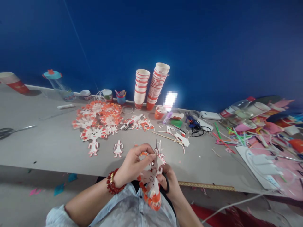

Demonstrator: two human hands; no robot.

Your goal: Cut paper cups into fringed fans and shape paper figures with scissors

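My left hand [137,162] pinches a paper-cup doll [151,178] near my chest. The doll has an orange-and-white fringed head, curled toward me, and a white body outlined in dark red. Scissors [159,145] are in my right hand [171,181], their blades pointing away from me and slightly apart beside the doll's body. A black scissor handle shows around my right fingers, and part of the doll hides the pivot. On the table to the left lies a small cut-out paper body [118,148]. Beyond it, several finished-looking fringed paper dolls [94,135] lie in a pile.
Two tall stacks of paper cups [141,90] stand against the blue wall. Paper scraps [144,124] and a wooden stick [165,137] lie ahead. Another pair of scissors [16,130] is far left. Pipe cleaners [239,137], bottles and a power strip [255,168] crowd the right.
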